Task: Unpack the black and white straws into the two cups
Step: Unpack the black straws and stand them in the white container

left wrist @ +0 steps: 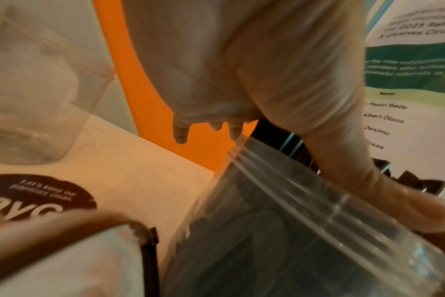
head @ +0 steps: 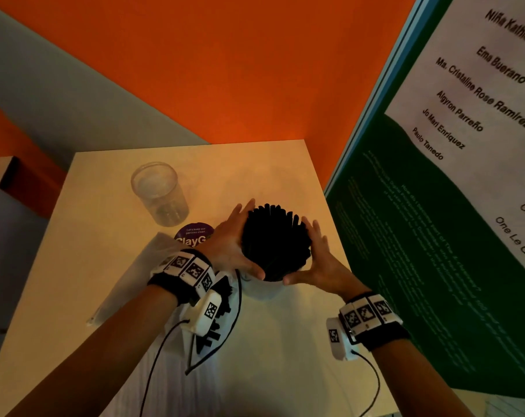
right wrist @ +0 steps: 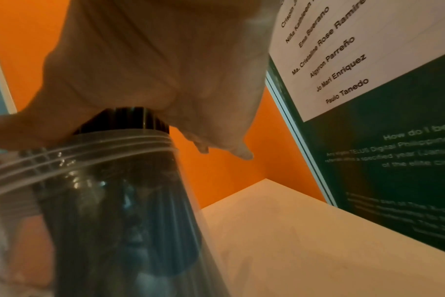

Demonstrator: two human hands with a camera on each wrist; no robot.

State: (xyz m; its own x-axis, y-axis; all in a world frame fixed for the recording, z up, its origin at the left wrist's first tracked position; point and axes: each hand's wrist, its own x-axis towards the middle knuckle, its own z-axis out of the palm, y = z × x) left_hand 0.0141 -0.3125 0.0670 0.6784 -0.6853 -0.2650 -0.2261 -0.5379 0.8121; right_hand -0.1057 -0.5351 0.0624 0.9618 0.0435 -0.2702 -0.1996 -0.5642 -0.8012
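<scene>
A thick bundle of black straws (head: 274, 242) stands upright in a clear plastic cup (head: 264, 288) at the middle of the pale table (head: 285, 341). My left hand (head: 240, 242) and right hand (head: 312, 254) cup the bundle from either side, fingers straight along it and thumbs nearly meeting at the near side. The wrist views show the ribbed cup (left wrist: 280, 221) (right wrist: 102, 201) with dark straws (right wrist: 130, 118) above its rim. A second clear cup (head: 160, 194) stands empty at the back left. No white straws can be made out.
An opened plastic bag with a few black straws (head: 222, 326) lies under my left wrist, beside a clear flat pack (head: 128, 281). A purple round sticker (head: 193, 236) is on the table. A green and white poster board (head: 435, 236) stands close on the right, with an orange wall (head: 225, 70) behind.
</scene>
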